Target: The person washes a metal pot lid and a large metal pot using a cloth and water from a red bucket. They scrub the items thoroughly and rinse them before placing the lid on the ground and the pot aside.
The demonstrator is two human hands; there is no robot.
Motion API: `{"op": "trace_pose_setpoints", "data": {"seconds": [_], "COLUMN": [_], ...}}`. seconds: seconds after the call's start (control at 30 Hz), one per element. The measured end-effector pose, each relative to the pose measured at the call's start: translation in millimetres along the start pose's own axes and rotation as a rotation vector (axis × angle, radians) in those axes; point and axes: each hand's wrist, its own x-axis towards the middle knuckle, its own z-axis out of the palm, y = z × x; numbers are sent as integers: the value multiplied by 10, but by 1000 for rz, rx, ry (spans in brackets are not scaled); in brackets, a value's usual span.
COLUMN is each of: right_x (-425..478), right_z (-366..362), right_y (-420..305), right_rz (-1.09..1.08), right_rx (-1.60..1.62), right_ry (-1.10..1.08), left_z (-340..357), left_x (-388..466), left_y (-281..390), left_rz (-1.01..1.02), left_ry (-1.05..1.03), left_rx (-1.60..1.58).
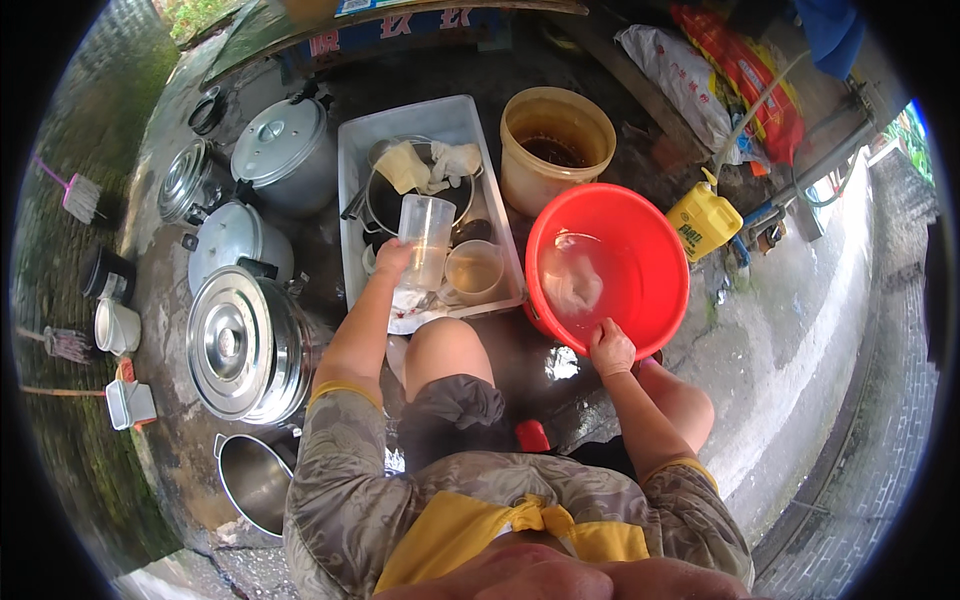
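Observation:
My left hand (394, 258) grips a clear plastic jug (427, 232), holding it tilted over a white plastic tub (511, 279). Under and around the jug, the tub holds a metal pot (386, 202) with pale gloves (454, 159) on it, and a second clear measuring jug (475, 271) with cloudy liquid inside. To the right, my right hand (612, 348) clasps the near rim of a red plastic basin (645, 247). The basin leans, and some water (574, 281) lies at its left side.
Left stand lidded aluminium pots (279, 139), a large lidded steel pot (236, 345) and an uncovered steel pot (255, 476). A cream bucket (551, 176) with brown residue is behind the basin. A yellow jerrycan (703, 219) and sacks (675, 86) sit right on wet concrete.

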Motion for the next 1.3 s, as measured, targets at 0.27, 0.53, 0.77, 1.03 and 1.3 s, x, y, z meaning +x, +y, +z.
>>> {"op": "trace_pose_setpoints", "data": {"seconds": [0.27,0.53,0.77,1.03,1.3], "right_x": [13,22,-10,29,91], "right_z": [51,71,31,-20,76], "right_y": [-14,-8,9,-112,-71], "right_rz": [-28,-28,18,45,81], "right_rx": [3,37,18,-24,-50], "right_ry": [9,32,-17,-87,-166], "left_z": [-289,-816,-1025,-2012,-2446], "left_x": [-228,-930,-4321,-6549,-5587], "left_y": [1316,279,-2360,-3929,-4032], "left_rz": [-28,503,-294,-1085,-541], "left_ry": [102,305,435,1424,1117], "left_rx": [-690,-63,-376,-1080,-1442]}}
